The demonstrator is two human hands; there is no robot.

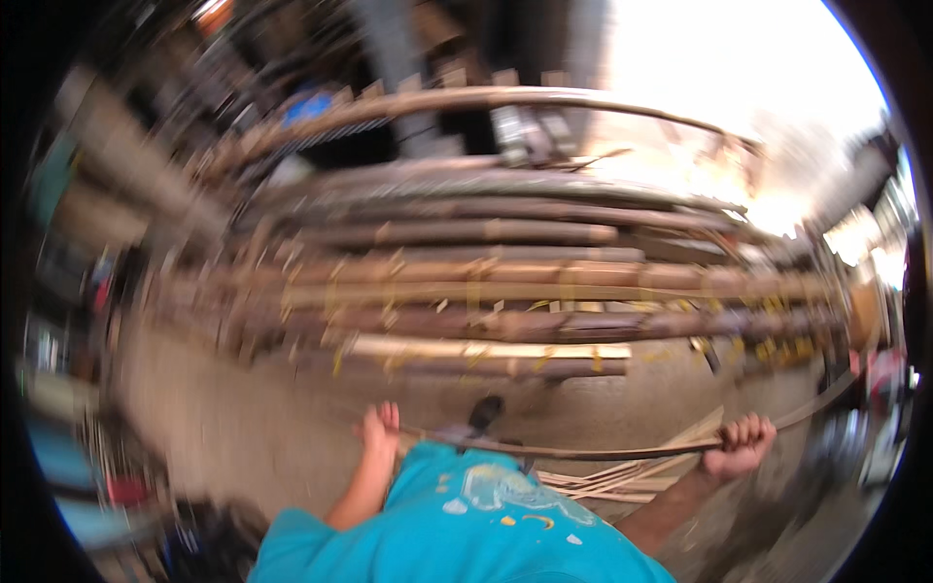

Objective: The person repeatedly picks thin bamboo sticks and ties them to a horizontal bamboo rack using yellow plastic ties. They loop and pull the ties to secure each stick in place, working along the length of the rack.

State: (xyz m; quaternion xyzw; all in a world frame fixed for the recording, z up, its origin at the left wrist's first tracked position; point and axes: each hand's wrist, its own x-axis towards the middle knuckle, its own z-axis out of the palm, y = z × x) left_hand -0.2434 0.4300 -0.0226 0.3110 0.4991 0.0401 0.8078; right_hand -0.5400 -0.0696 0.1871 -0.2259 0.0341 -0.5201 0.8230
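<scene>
A long thin bamboo strip (pixel 583 453) runs across in front of my body, bending up toward the right. My right hand (pixel 741 444) is closed around it near its right part. My left hand (pixel 380 428) touches or grips the strip's left end; blur hides the fingers. Below the strip, a bundle of pale split bamboo slats (pixel 603 481) lies on the ground by my right forearm. My turquoise shirt (pixel 466 525) fills the bottom middle.
A big stack of long bamboo poles (pixel 505 291) lies crosswise on the concrete floor (pixel 243 408) ahead. A dark object (pixel 484 412) sits on the floor near my left hand. Blurred clutter lines the left and right edges. Bright daylight is at the upper right.
</scene>
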